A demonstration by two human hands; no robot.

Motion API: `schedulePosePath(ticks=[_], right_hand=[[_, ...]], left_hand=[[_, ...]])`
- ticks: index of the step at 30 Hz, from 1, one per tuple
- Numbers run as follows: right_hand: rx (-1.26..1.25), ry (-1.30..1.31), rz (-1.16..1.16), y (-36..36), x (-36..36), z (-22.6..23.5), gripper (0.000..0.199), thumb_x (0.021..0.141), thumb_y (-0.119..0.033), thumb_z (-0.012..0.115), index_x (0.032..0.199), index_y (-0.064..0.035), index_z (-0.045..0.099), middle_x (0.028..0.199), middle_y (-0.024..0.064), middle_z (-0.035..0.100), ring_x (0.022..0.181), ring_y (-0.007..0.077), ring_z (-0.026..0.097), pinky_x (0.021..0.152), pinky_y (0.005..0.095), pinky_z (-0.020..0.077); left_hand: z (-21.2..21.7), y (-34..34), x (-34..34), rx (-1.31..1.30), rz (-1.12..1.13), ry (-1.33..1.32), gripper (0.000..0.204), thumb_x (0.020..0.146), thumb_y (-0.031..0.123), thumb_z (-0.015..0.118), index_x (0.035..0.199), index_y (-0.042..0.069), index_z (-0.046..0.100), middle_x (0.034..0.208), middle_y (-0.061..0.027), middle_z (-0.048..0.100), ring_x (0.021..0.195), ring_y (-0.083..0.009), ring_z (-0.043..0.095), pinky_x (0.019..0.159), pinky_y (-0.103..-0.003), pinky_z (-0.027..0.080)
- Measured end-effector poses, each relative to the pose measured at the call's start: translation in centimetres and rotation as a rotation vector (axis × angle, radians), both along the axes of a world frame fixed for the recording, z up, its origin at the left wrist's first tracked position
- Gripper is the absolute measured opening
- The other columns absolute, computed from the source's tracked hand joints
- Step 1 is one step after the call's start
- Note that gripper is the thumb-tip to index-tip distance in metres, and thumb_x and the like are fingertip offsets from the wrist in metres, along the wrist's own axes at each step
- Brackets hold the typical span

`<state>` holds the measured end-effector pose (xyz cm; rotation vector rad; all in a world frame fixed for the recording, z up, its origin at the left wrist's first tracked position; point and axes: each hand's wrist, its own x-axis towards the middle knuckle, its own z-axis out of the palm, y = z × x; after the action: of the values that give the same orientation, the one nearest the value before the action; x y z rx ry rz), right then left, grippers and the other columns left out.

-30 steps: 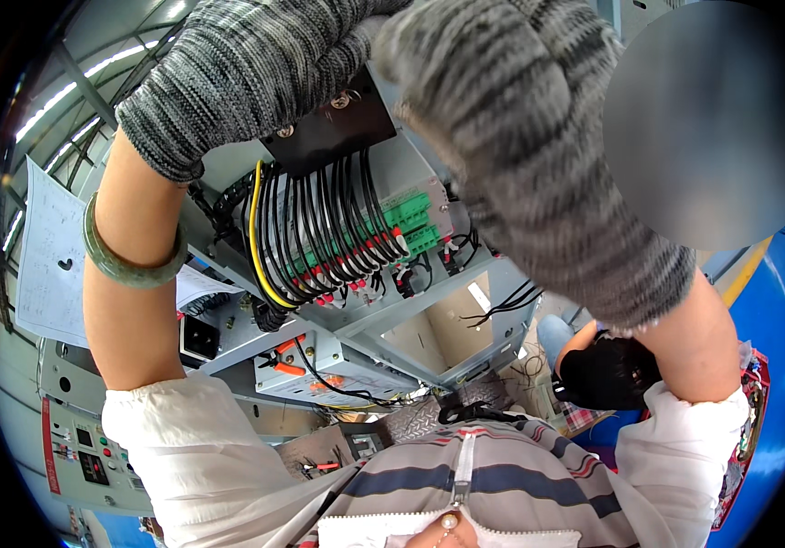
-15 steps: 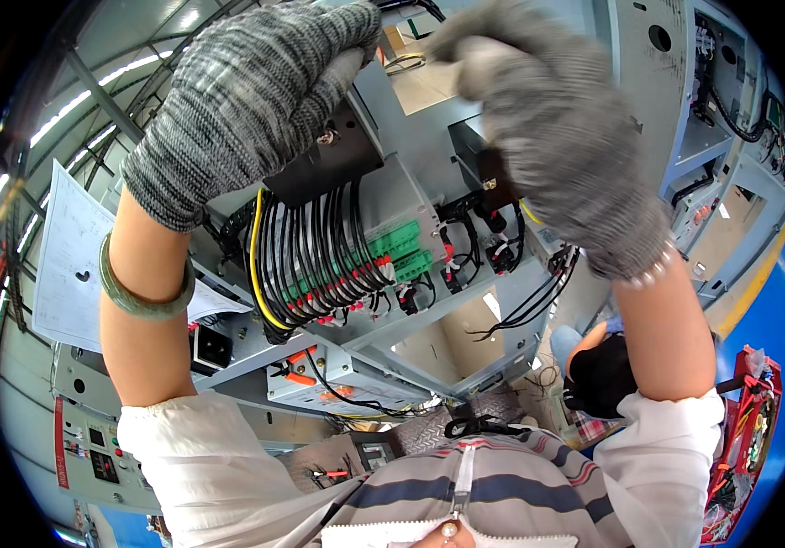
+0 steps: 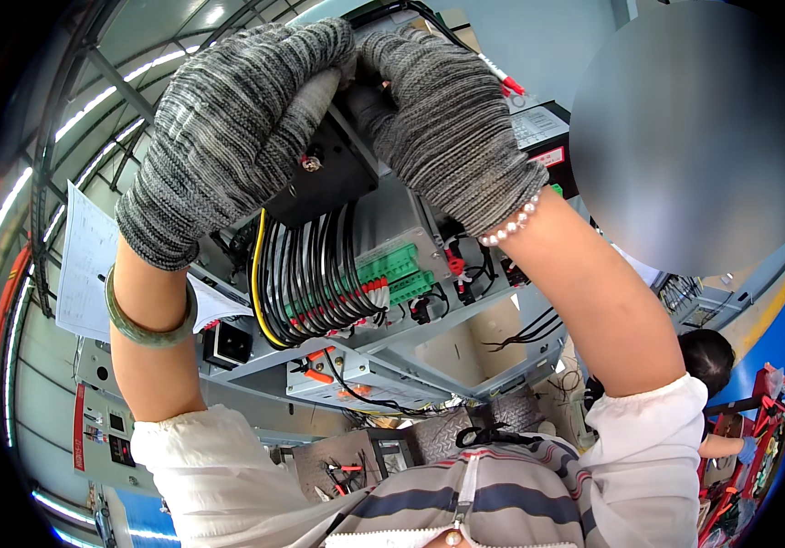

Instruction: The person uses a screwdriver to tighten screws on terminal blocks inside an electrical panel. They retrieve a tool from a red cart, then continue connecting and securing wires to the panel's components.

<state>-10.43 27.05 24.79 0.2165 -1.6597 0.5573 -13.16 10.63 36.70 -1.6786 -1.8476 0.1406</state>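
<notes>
Both my hands wear grey knitted gloves and are raised to the top of an open grey metal control cabinet (image 3: pixel 465 356). My left hand (image 3: pixel 228 137) curls over a black box-shaped module (image 3: pixel 324 178) with a small screw on its face. My right hand (image 3: pixel 442 119) grips the top of the same module from the right, fingertips meeting the left hand's. Below the module a bundle of black wires (image 3: pixel 315 274) with one yellow wire (image 3: pixel 257 292) runs down to green terminal blocks (image 3: pixel 397 274). A green bangle sits on my left wrist, a pearl bracelet on my right.
A paper sheet (image 3: pixel 86 265) hangs left of the cabinet. Orange-handled pliers (image 3: pixel 315 365) lie on a lower shelf. Loose black wires (image 3: pixel 520 333) hang at the right. Another person (image 3: pixel 712 365) is at the lower right beside red racks (image 3: pixel 758 429).
Both hands have drawn together at the top of the black module; my right hand moved left from the cabinet's right side to meet the left hand.
</notes>
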Motion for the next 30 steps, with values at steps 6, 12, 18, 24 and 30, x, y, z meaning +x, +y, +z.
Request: schedulePosePath(ticks=[6, 12, 18, 24, 30], right_hand=[[0.017, -0.024, -0.022, 0.2, -0.5, -0.5, 0.019, 0.089, -0.011, 0.070, 0.106, -0.0045, 0.071, 0.095, 0.0160, 0.070, 0.089, 0.0309, 0.069, 0.084, 0.0399, 0.0565], [-0.007, 0.004, 0.033, 0.3, 0.0, -0.5, 0.023, 0.089, -0.012, 0.071, 0.111, -0.0050, 0.071, 0.101, 0.0143, 0.072, 0.092, 0.0286, 0.070, 0.085, 0.0383, 0.0577], [-0.138, -0.086, 0.126, 0.0, -0.1, -0.7, 0.023, 0.089, -0.012, 0.072, 0.112, -0.0054, 0.071, 0.102, 0.0122, 0.073, 0.091, 0.0259, 0.071, 0.083, 0.0370, 0.0585], [-0.027, -0.004, -0.006, -0.3, 0.1, -0.5, 0.022, 0.089, -0.009, 0.070, 0.111, -0.0051, 0.071, 0.102, 0.0113, 0.073, 0.089, 0.0240, 0.071, 0.081, 0.0355, 0.0588], [0.077, 0.000, 0.158, 0.6, 3.9, -1.2, 0.029, 0.093, -0.007, 0.061, 0.122, -0.0070, 0.062, 0.101, 0.0135, 0.070, 0.090, 0.0209, 0.071, 0.077, 0.0352, 0.0597]], left_hand=[[0.2, -0.4, -1.7, 0.020, -0.110, 0.024, 0.023, 0.100, 0.016, 0.056, 0.115, 0.003, 0.068, 0.099, -0.0125, 0.071, 0.096, -0.0268, 0.070, 0.090, -0.038, 0.055], [0.4, -0.1, -1.4, 0.015, -0.201, 0.064, 0.020, 0.092, 0.016, 0.062, 0.107, 0.003, 0.066, 0.096, -0.0152, 0.067, 0.090, -0.0332, 0.067, 0.082, -0.041, 0.053], [-0.1, 0.9, 0.4, 0.058, -0.207, -0.005, 0.011, 0.087, 0.007, 0.059, 0.095, 0.001, 0.064, 0.077, -0.0170, 0.063, 0.073, -0.0381, 0.064, 0.067, -0.044, 0.052], [-0.3, 0.8, 0.9, 0.075, -0.260, 0.055, 0.012, 0.088, 0.007, 0.059, 0.096, 0.001, 0.064, 0.079, -0.0173, 0.063, 0.075, -0.0383, 0.064, 0.068, -0.044, 0.052], [0.7, 0.7, 0.7, -0.020, -0.187, 0.035, 0.012, 0.089, 0.011, 0.058, 0.095, 0.002, 0.062, 0.079, -0.0183, 0.062, 0.076, -0.0393, 0.064, 0.069, -0.045, 0.052]])
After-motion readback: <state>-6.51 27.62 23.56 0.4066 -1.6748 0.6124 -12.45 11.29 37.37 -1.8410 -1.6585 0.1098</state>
